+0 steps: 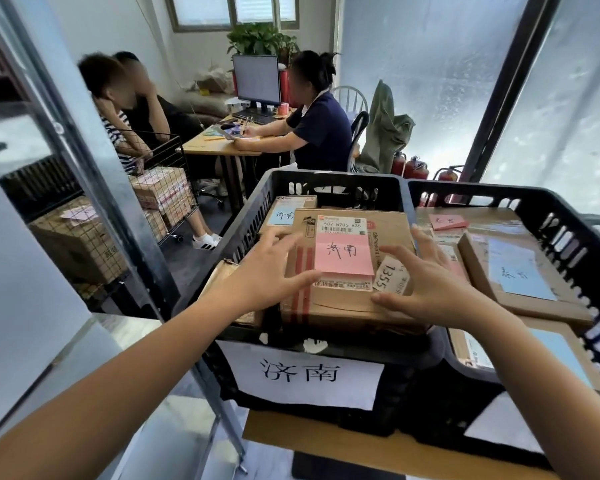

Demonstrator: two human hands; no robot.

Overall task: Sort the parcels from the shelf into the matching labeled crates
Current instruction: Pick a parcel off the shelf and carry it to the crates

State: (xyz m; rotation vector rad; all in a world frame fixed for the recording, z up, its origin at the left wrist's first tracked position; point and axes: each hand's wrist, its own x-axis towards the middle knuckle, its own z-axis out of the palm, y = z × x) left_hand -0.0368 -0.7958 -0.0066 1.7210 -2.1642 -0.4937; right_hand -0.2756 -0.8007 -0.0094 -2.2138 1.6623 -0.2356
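**Item one.** The brown cardboard parcel (347,292) is lying flat on top of the load in the black slotted plastic crate (250,220). Its pink paper note (343,254) is facing up and reading 济南. The white paper label (305,375) on the crate's near wall is showing the same characters, so the parcel is likely sitting where it belongs.

**Item two.** Your left hand (271,271) is reaching over the parcel's left edge, fingers straight and fanned, gripping nothing. Whether the fingertips are touching the cardboard is not certain.

**Item three.** Your right hand (430,282) is mirroring it at the right edge, equally spread and empty. Together they are bracketing the box, probably to settle it level or to release it.

**Item four.** A smaller cardboard box (288,209) with a blue note is lying behind the parcel in the same crate.

**Item five.** A second black plastic crate (551,216) is standing against the first on the right. It is holding flat cardboard parcels (520,275) whose blue notes are carrying different characters.

**Item six.** A grey metal shelf upright (94,188) is running down the left, with a wire-mesh cart (160,188) of boxes beyond it.
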